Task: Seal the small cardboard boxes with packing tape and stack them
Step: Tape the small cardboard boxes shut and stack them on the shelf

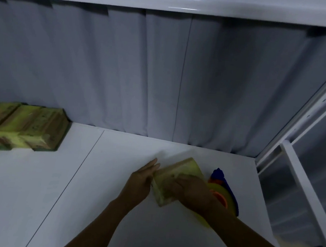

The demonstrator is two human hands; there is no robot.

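From the head camera, which is my only view, I see the small cardboard box (175,176) sitting on the white table (102,186), right of centre and turned at an angle to me, between the two hands. The left hand (141,181) is flat, fingers straight and together, with the palm laid against the box's left side. The right hand (190,194) lies over the near right part of the box and covers that corner. The picture is dark and smeared there, so I cannot tell whether its fingers are clamped on the box or only pressing on it. Just behind the right hand, touching or nearly touching the box's right side, lies a tape dispenser (223,194) in blue, orange and yellow, partly hidden by the wrist. Well apart, at the far left edge of the table, stands a stack of boxes (27,126) of the same green-and-brown print, set close against a grey curtain (162,74) that hangs along the table's back. A white frame (299,159) runs down the right side.
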